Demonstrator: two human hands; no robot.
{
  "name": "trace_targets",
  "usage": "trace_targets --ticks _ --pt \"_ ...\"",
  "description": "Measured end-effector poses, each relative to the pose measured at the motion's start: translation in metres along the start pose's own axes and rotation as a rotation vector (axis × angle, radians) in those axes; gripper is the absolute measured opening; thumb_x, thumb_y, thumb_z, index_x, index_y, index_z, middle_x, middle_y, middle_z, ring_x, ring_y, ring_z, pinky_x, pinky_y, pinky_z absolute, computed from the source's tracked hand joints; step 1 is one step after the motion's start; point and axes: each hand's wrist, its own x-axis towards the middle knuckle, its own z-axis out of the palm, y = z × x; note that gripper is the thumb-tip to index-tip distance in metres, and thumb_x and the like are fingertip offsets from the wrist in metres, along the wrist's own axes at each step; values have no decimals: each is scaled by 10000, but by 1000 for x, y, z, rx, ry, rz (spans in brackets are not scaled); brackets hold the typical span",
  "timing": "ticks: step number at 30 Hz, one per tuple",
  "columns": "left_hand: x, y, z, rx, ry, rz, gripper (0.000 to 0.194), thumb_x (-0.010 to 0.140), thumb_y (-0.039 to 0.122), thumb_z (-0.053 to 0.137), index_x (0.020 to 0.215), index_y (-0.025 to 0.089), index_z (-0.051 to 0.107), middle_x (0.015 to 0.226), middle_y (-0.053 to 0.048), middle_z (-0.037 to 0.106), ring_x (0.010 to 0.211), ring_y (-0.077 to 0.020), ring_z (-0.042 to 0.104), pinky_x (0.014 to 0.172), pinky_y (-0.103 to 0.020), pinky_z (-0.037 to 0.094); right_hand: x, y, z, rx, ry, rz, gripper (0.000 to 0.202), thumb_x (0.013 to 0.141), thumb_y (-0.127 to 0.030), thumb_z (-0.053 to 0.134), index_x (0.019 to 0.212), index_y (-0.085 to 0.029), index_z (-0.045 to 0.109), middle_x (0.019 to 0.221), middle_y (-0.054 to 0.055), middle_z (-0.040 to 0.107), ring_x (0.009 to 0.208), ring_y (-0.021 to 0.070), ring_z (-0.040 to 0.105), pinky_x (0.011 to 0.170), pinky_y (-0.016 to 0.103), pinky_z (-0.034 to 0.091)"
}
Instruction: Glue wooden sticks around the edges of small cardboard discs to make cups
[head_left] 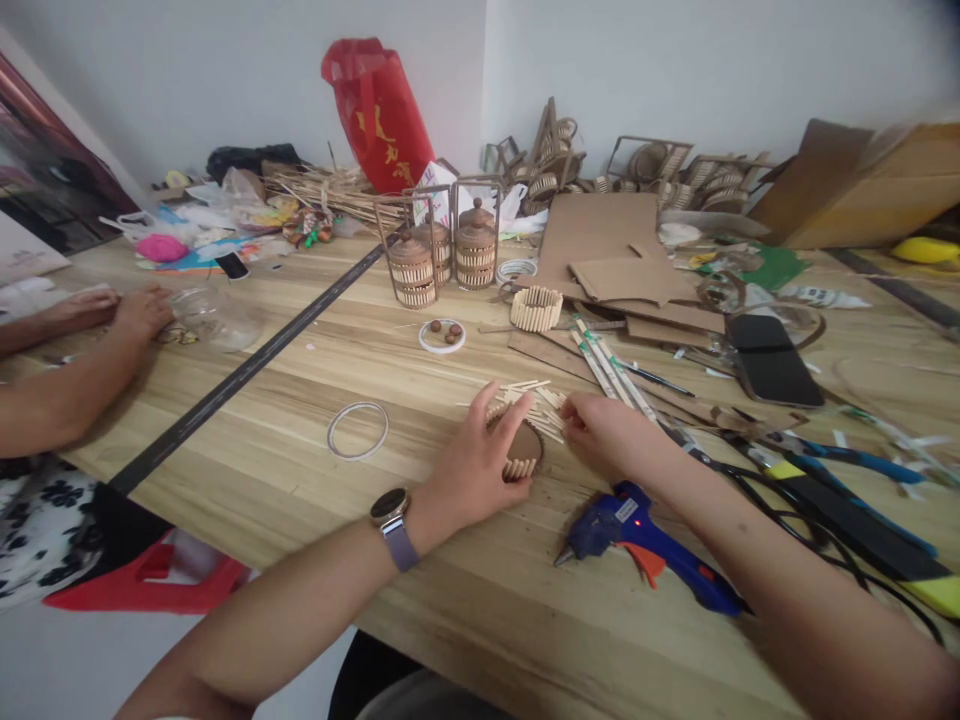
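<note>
My left hand curls round a small round basket with a brown base and a ring of short upright wooden sticks; thumb and fingers rest on its edge. Just behind it lies a loose pile of thin wooden sticks. At the pile's right side, my right hand has its fingers closed; whatever is between them is hidden. A blue glue gun with an orange trigger and a lit red light lies below my right forearm. A finished stick ring stands farther back.
A white ring lies to the left, and a ring with brown beads behind. Lidded baskets in frames, cardboard, a phone and pliers surround the work. Another person's hands rest at left.
</note>
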Motion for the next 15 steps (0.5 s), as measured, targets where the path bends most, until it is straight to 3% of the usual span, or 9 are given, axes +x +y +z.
trace_targets --ticks 6,11,15 --pt "0 -1 1 4 3 -12 990 668 177 740 1470 270 167 1499 -153 116 1383 -357 285 1075 -501 390 -2 6 6 47 4 0 140 757 -112 512 699 -182 619 679 45 654 625 163 570 550 249 328" --pt "0 0 1 0 6 -11 988 665 177 738 1465 272 166 1497 -157 111 1384 -366 277 1074 -516 385 -13 8 -1 94 73 13 99 802 -168 492 764 -191 581 682 22 634 626 157 552 560 242 339" --pt "0 1 0 -10 4 -24 990 662 179 745 1458 298 169 1495 -143 116 1370 -374 297 1055 -526 403 -26 3 -14 301 -22 -131 93 785 -186 510 801 -207 599 634 -25 607 578 136 536 548 226 360"
